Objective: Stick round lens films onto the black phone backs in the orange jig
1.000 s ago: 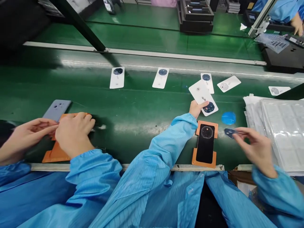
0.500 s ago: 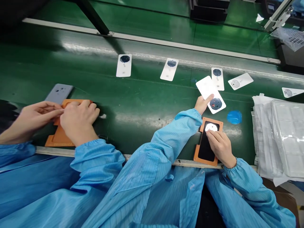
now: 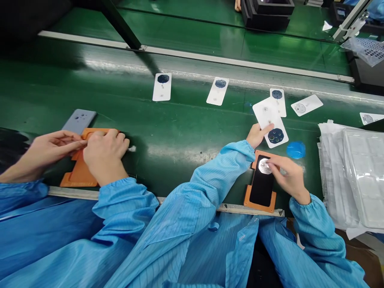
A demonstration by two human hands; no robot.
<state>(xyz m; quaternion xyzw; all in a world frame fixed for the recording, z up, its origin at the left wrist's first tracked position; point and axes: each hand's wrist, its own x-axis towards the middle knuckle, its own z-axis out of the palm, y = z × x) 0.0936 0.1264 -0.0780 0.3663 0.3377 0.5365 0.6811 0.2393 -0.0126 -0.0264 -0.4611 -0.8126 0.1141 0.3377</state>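
Left hand [image 3: 257, 135] pinches white card [image 3: 268, 116] bearing dark round lens [image 3: 275, 136]; right hand [image 3: 289, 176] pinches silvery disc [image 3: 264, 166] on black phone [image 3: 261, 187]

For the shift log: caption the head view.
Left hand holds white card; right hand touches round disc on black panel.

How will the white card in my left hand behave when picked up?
The white card looks thin and flat, so probably light. The left hand holds it by one edge without visible sag, so likely fairly stiff.
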